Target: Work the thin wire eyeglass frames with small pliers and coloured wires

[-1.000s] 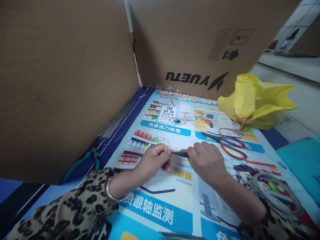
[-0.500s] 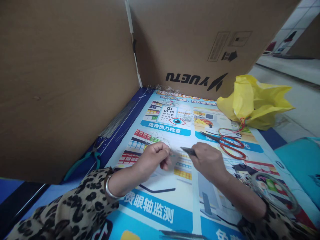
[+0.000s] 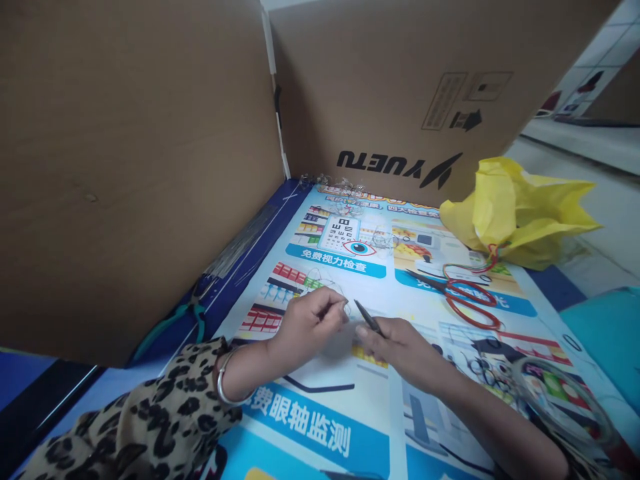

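Above the printed sheet, my left hand (image 3: 313, 327) is closed, its thumb and index finger pinching a thin wire (image 3: 324, 275) bent into a loose loop. The loop is faint against the print behind the fingers. Just to the right, my right hand (image 3: 400, 347) grips a dark, pointed metal tool (image 3: 369, 316), its tip aimed up and left toward the pinched wire. A small gap separates tip and left fingertips. My palm hides the tool's handle, so I cannot tell its exact kind. Another bent wire shape (image 3: 384, 237) lies farther back on the sheet.
Cardboard panels (image 3: 165, 160) wall off the left and back. Red-handled scissors (image 3: 473, 305), a yellow bag (image 3: 515, 217), a wire coil (image 3: 597, 427) and a teal pouch (image 3: 607, 340) lie right. Teal-handled pliers (image 3: 173, 323) and straight wires (image 3: 235, 250) lie left; wire pieces (image 3: 345, 185) sit at the back.
My right hand has turned over, thumb now on top, and the tool has swung to point more upward. My left hand stays pinched on the wire. The view has shifted slightly.
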Available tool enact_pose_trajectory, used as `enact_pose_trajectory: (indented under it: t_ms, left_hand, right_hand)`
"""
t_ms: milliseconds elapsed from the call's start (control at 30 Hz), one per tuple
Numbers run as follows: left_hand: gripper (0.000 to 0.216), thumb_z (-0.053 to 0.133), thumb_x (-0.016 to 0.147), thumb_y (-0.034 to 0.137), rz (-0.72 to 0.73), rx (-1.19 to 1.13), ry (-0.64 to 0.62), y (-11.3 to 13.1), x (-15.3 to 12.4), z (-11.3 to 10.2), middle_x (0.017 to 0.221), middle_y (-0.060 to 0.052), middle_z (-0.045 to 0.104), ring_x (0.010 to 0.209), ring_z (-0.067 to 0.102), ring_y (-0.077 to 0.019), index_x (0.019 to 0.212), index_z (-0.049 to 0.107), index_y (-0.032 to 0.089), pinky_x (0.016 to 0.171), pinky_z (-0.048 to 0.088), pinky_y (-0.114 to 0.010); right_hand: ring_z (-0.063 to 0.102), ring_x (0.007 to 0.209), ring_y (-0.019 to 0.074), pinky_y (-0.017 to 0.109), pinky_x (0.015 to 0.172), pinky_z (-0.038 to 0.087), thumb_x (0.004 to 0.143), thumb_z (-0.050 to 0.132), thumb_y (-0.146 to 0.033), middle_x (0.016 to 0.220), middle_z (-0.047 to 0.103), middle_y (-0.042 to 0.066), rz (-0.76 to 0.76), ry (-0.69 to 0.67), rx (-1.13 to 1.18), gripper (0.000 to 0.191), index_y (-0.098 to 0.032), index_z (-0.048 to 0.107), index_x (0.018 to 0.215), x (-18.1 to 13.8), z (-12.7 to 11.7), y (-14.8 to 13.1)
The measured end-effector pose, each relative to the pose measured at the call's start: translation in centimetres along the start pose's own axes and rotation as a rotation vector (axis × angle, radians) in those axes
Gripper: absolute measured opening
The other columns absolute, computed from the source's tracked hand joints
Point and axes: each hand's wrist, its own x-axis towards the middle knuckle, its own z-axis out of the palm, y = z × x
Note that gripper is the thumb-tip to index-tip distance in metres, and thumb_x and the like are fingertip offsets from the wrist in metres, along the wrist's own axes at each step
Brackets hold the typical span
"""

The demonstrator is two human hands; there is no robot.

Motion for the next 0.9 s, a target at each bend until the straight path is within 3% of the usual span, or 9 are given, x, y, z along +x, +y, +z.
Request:
enact_pose_trajectory:
  t_ms: [267, 900]
  left_hand:
    - [0.011, 0.05, 0.081, 0.015, 0.129, 0.162, 0.03, 0.0, -0.1, 0.1, 0.068, 0.0, 0.066, 0.063, 0.06, -0.0096, 0.079, 0.06, 0.016, 0.061, 0.043, -0.019]
    - [0.012, 0.05, 0.081, 0.017, 0.186, 0.295, 0.048, -0.9, -0.2, 0.4, 0.067, -0.003, 0.067, 0.061, 0.061, -0.0123, 0.083, 0.062, 0.015, 0.059, 0.043, -0.022]
  right_hand:
    - [0.05, 0.05, 0.0096, 0.021, 0.049, 0.037, 0.082, 0.042, -0.06, 0.055, 0.052, 0.0, 0.115, -0.072, 0.152, 0.049, -0.015, 0.052, 0.064, -0.5, 0.9, 0.0]
    - [0.045, 0.049, 0.0088, 0.02, 0.048, 0.035, 0.084, 0.039, -0.057, 0.054, 0.05, -0.002, 0.052, -0.005, 0.07, 0.046, -0.017, 0.049, 0.063, -0.3, 1.1, -0.3]
